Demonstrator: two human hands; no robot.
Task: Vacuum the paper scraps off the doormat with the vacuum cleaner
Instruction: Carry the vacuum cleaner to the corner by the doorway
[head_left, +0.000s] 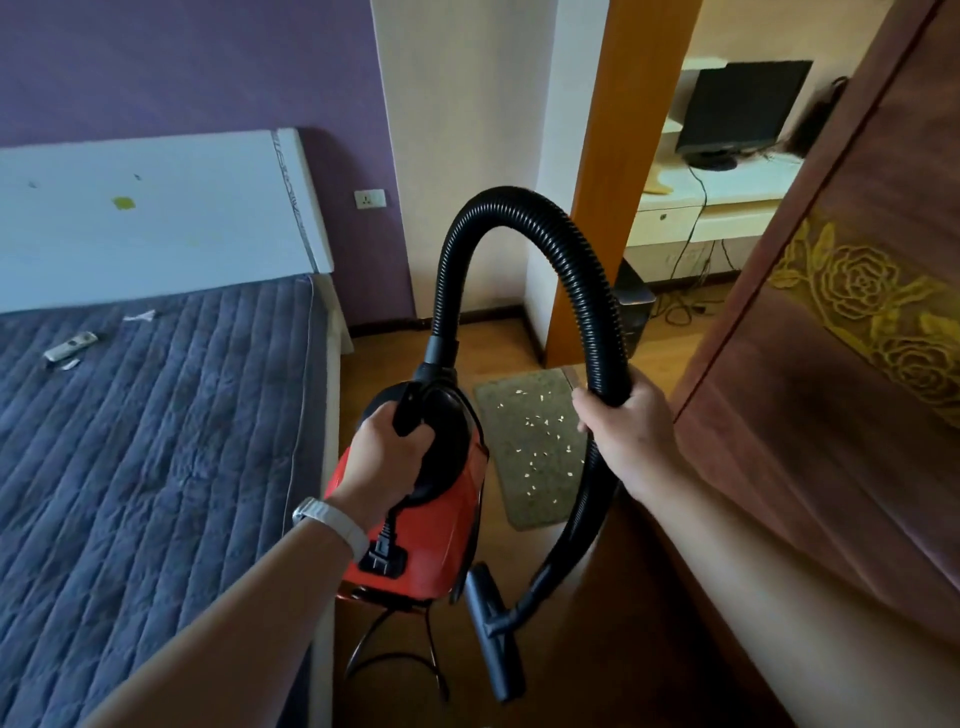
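A red vacuum cleaner (431, 525) hangs in the air, carried by its black top handle (410, 410). The left hand (387, 457) is curled closed around that handle, fingers wrapped over it. A black ribbed hose (524, 208) arches up from the vacuum cleaner and comes down into the right hand (626, 426), which is closed around it. Below that hand the hose ends in a floor nozzle (491, 631), dangling beside the vacuum cleaner. Beyond the vacuum cleaner, a doormat (535, 452) lies on the wooden floor, dotted with white paper scraps (540, 423). A bed (145, 441) stands left of the vacuum cleaner.
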